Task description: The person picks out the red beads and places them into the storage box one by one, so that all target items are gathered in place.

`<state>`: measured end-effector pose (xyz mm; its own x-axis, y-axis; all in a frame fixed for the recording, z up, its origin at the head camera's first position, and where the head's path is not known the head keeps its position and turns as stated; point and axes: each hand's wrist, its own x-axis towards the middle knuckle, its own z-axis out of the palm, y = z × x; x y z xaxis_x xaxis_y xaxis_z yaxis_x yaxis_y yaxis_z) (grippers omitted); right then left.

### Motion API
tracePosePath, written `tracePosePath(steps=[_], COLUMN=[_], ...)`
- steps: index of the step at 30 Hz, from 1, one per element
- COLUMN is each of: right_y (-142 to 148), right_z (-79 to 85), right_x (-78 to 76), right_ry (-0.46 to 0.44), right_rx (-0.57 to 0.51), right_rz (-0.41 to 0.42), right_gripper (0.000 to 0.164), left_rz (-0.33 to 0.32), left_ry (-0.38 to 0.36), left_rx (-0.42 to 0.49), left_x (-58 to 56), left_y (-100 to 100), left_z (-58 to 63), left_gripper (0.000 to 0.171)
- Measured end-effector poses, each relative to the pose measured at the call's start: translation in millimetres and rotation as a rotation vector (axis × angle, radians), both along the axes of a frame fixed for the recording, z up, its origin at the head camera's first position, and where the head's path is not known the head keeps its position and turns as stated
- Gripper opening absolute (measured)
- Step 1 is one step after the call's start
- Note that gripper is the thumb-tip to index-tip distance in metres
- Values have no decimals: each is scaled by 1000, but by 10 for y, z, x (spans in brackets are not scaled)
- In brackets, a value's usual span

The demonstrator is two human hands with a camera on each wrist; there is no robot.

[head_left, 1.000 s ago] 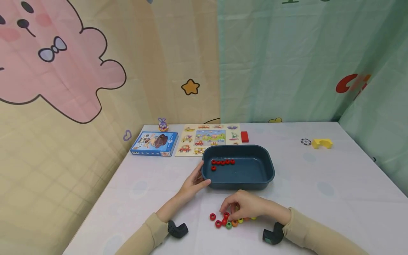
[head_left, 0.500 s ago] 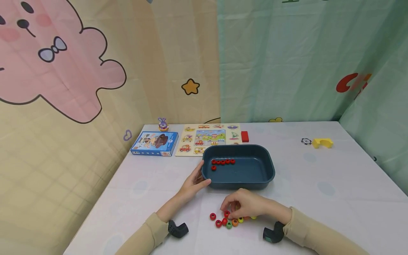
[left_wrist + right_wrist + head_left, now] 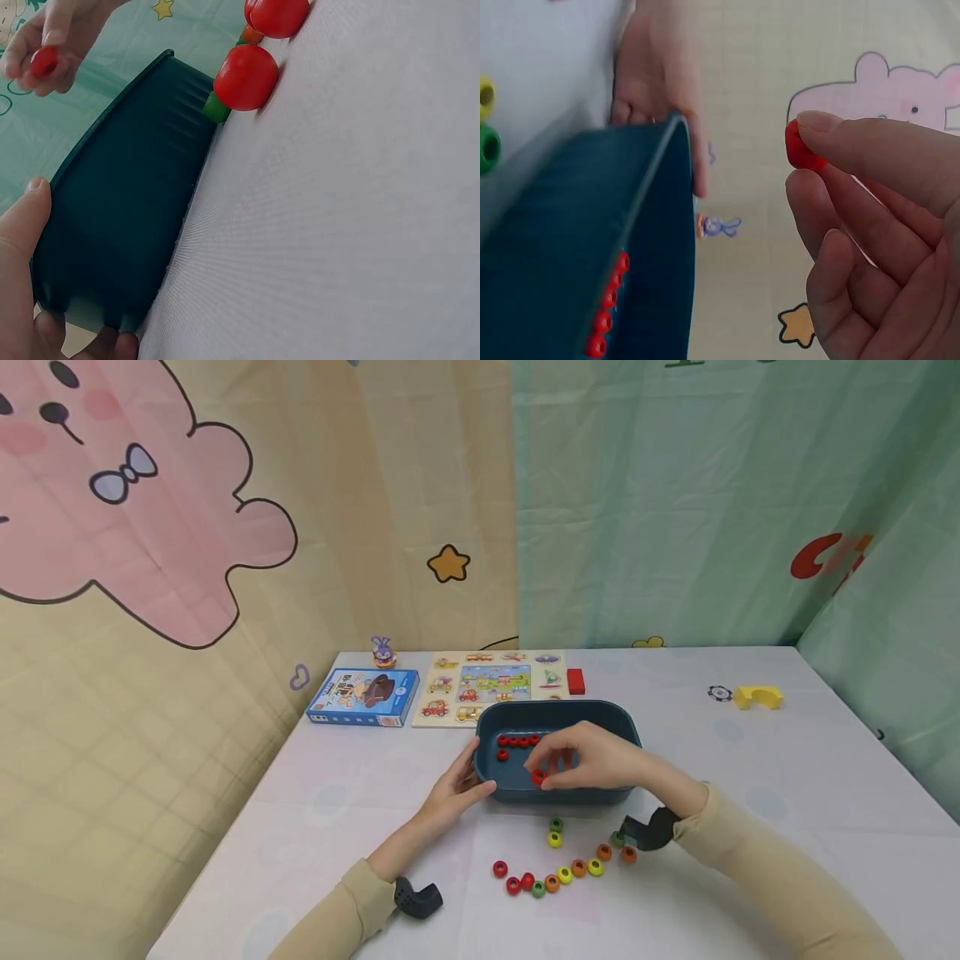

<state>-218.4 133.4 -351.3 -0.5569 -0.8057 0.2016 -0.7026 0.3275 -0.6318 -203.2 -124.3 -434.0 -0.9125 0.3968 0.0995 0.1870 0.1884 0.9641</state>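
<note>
In the head view my left hand grips the left end of a dark blue rectangular tray, its thumb at the near corner and fingers along the side. My right hand is over the tray, pinching a red bead between thumb and fingertips; the right wrist view shows this red bead above the rim. Inside the tray, several red beads form a row along the left, with a single red bead below its left end. The right hand covers part of the tray's floor.
Loose beads curve across the white table before the tray: red ones, then green, orange and yellow. Behind it lie a wooden picture puzzle, a blue box, a rabbit figure and a red block. A yellow arch block stands far right.
My right hand has lifted a red bead from the group on the table and carried it forward over the tray, uncovering more loose beads. My left hand has stayed on the tray.
</note>
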Motion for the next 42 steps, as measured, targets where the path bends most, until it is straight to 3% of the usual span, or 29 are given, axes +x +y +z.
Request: tracePosePath(steps=[4, 7, 13, 20, 24, 30, 42], right_y=[-38, -108, -287, -396, -425, -463, -491], right_z=[125, 107, -129, -371, -453, -562, -587], right_x=[-283, -486, -816, -1065, -1140, -1129, -1104], right_ry=[-22, -58, -123, -232, -259, -261, -249], right_rx=[-1, 11, 79, 162, 197, 222, 263], right_rz=[-47, -68, -73, -129, -154, -133, -127], right_gripper=[24, 26, 27, 27, 26, 24, 21], left_rz=[4, 4, -4, -7, -1, -2, -7], left_ry=[-8, -8, -4, 4, 2, 8, 5], left_rx=[-11, -8, -5, -3, -10, -15, -7], left_x=[3, 4, 4, 3, 3, 13, 14], left_y=[2, 1, -1, 3, 5, 6, -2], left_z=[7, 8, 0, -1, 8, 19, 6], left_gripper=[72, 71, 72, 73, 72, 73, 74])
